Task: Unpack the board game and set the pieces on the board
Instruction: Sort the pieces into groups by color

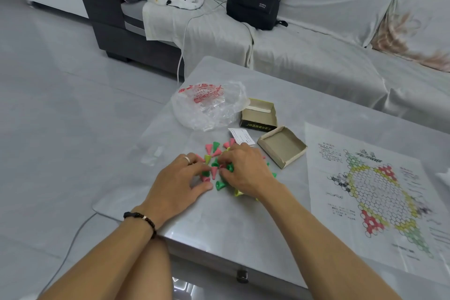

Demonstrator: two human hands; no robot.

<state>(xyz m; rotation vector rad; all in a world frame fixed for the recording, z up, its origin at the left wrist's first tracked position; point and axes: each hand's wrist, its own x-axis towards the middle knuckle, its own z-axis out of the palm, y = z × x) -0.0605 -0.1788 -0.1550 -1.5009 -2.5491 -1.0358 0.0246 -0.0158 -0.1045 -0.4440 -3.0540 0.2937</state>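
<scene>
Landmark: the heap of small cone-shaped plastic game pieces in pink, green and yellow (215, 167), lying loose on the pale grey glossy counter (243, 221).

Left hand (181, 181): palm down on the near-left edge of the heap, fingers loosely curled, fingertips among the pieces. A ring sits on one finger and a dark bead bracelet (142, 220) on the wrist. Whether any piece is actually pinched cannot be told.

Right hand (246, 170): palm down over the right part of the heap, fingers bent into the pieces and covering several. Grip on any single piece cannot be told.

Right of the heap, well apart: the unfolded paper game board with a printed star of hexagon cells (372, 192), flat on the counter, no pieces on it.

Just beyond the heap to the right: an open brown cardboard box tray (282, 146); behind that, the second box half with dark printed side (259, 114). A small white printed slip (241, 136) lies between the heap and the boxes.

Beyond the heap: a crumpled clear plastic bag with red print (209, 105).
</scene>
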